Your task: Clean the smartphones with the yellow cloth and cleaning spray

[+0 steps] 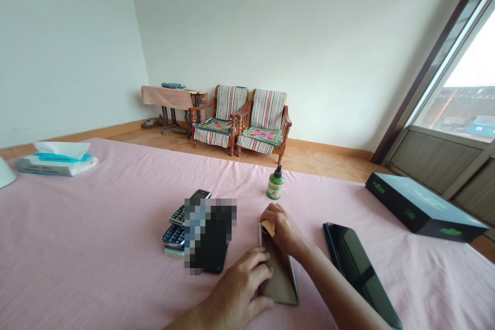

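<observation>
On the pink cloth in front of me lies a flat, phone-like device [280, 281] with a brownish, reflective face. My left hand [243, 281] grips its left edge, fingers bent over the face and thumb near the bottom corner. At the far end, my right hand [284, 229] is closed around a small pale-orange pad or folded cloth [268, 227], held against the upper part of the face. My right wrist and forearm cover part of the device's right side. Just beyond the right hand stands a green spray bottle [275, 185] with a black top.
Left of my hands lies a pile of phones, with a keypad phone [174, 235] and a partly pixelated black phone [216, 252]. A black glossy tablet [358, 268] lies right of my forearm. Farther out are a black box [421, 206] and a tissue pack [58, 164].
</observation>
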Demonstrator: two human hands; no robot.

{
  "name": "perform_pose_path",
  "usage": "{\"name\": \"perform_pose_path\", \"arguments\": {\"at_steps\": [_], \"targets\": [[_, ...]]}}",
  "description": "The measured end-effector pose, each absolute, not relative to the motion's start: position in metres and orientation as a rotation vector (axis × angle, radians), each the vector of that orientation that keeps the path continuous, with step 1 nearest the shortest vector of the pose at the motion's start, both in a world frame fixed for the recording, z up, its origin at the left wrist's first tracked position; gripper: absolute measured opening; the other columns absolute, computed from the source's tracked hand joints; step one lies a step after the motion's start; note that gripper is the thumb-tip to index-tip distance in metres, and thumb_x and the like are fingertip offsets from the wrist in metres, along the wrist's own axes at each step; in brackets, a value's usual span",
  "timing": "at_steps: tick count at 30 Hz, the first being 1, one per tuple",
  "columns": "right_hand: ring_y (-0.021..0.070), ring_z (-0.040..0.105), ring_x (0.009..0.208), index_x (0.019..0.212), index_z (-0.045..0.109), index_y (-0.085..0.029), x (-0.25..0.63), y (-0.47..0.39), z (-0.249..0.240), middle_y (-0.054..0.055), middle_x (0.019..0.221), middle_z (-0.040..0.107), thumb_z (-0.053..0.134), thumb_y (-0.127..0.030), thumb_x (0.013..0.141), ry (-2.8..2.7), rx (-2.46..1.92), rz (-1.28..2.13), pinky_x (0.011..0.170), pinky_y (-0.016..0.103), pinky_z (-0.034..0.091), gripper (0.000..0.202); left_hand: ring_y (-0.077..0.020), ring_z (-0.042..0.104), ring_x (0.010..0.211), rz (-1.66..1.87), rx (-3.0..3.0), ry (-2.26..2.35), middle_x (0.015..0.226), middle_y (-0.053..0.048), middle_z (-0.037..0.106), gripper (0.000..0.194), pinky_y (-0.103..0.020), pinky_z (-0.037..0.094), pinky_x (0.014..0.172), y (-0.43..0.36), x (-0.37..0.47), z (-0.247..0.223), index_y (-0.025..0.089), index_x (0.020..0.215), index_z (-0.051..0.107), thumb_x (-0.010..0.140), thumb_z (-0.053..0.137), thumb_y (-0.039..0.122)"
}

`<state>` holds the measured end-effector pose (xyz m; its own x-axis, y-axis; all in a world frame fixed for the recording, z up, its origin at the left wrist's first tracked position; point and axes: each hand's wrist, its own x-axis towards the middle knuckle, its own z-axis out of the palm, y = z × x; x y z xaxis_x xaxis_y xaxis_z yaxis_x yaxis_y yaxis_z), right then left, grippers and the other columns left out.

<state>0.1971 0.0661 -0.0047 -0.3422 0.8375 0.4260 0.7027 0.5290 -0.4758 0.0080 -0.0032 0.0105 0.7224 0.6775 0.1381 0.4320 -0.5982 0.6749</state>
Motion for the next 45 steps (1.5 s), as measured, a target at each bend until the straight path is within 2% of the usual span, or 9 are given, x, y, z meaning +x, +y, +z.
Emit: {"name": "perform_pose_path", "arguments": {"at_steps": [6,14,18,23,28,34,45], "targets": [[0.0178,0.049,0.082,0.077,0.064,-0.018,0.192,0.056,-0.008,0.004,0.083,0.056,0.047,0.002,0.077,-2.064,-1.306,0.253,0.072,0.027,0.040,0.026,-0.0247,0.041,0.128,0.500,2.282,0.863,0.132,-0.008,0.052,0.043,-0.036,0.035,0.109,-0.004,0.009,0.013,0.019,0.112,0.064,0.071,0.076,0.014],[0.0175,0.051,0.075,0.068,0.061,-0.018,0.203,0.058,-0.021,0.003,0.074,0.056,0.048,0.004,0.069,-1.875,-1.403,0.203,0.067,0.026,0.039,0.025,-0.0235,0.043,0.126,0.511,2.262,0.826,0.129,-0.007,0.053,0.043,-0.033,0.035,0.108,-0.004,0.009,0.016,0.019,0.112,0.064,0.071,0.076,0.013],[0.0178,0.053,0.074,0.076,0.065,-0.016,0.204,0.067,-0.029,0.005,0.077,0.058,0.048,0.001,0.071,-1.775,-1.437,0.178,0.067,0.027,0.041,0.024,-0.0245,0.041,0.128,0.499,2.269,0.829,0.130,-0.008,0.052,0.044,-0.034,0.034,0.108,-0.003,0.008,0.013,0.018,0.113,0.064,0.071,0.076,0.014],[0.0169,0.055,0.075,0.077,0.068,-0.018,0.194,0.071,-0.025,0.004,0.077,0.060,0.050,0.003,0.069,-1.828,-1.387,0.208,0.069,0.025,0.042,0.028,-0.0253,0.040,0.128,0.524,2.264,0.813,0.131,-0.007,0.052,0.040,-0.038,0.034,0.108,-0.001,0.008,0.010,0.022,0.112,0.063,0.074,0.075,0.019],[0.0179,0.053,0.079,0.075,0.067,-0.018,0.189,0.070,-0.016,0.005,0.078,0.059,0.047,0.005,0.067,-1.884,-1.414,0.194,0.071,0.025,0.040,0.031,-0.0238,0.040,0.128,0.498,2.268,0.841,0.131,-0.008,0.052,0.042,-0.035,0.034,0.109,-0.003,0.009,0.014,0.019,0.112,0.063,0.072,0.075,0.015],[0.0182,0.050,0.075,0.066,0.061,-0.017,0.191,0.071,-0.016,0.006,0.074,0.056,0.045,0.006,0.065,-1.876,-1.522,0.144,0.066,0.025,0.037,0.028,-0.0256,0.041,0.127,0.517,2.264,0.823,0.132,-0.007,0.051,0.038,-0.036,0.034,0.108,-0.005,0.010,0.016,0.020,0.112,0.063,0.075,0.073,0.015],[0.0195,0.051,0.076,0.070,0.061,-0.017,0.196,0.056,-0.018,0.007,0.077,0.056,0.049,0.005,0.064,-1.840,-1.616,0.108,0.065,0.026,0.038,0.026,-0.0231,0.044,0.124,0.545,2.239,0.790,0.128,-0.005,0.052,0.037,-0.035,0.034,0.108,-0.004,0.010,0.015,0.023,0.111,0.063,0.076,0.070,0.013]]}}
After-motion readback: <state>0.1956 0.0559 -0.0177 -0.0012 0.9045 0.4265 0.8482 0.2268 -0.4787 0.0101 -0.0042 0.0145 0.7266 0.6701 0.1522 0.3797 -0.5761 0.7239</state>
